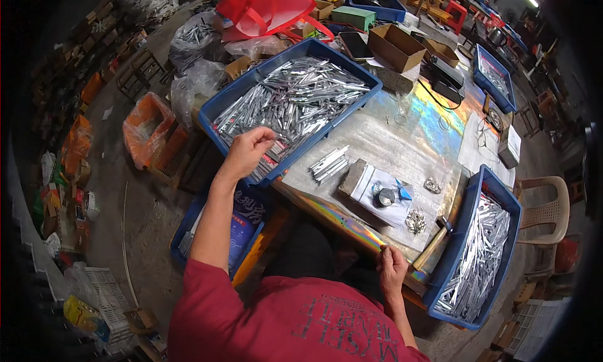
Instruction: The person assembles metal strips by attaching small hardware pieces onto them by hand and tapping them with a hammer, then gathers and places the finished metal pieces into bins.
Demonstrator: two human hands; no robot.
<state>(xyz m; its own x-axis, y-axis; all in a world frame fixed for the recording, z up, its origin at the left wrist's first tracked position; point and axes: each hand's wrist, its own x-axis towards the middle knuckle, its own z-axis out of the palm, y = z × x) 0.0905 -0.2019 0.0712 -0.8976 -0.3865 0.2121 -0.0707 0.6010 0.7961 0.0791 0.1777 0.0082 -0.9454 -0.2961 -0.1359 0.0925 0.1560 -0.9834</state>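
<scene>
Lying in blue tray (358, 103), metal strips (295, 95) are judged light, stiff, slippery; best pinched mid-length. Left hand (246, 152) is bunched, contents can't be told; grip of right hand (394, 268) unclear.

Is a table (402, 151) with a grey, partly rainbow-sheened top. Carries a blue tray (326, 128) at left, loose silver strips (328, 165), a paper-topped block (353, 177), a small heap of metal bits (416, 222), a hammer (432, 248).

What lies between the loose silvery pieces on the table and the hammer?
The head view shows a paper-topped block and a heap of shiny bits between these silvery pieces and the hammer.
</scene>
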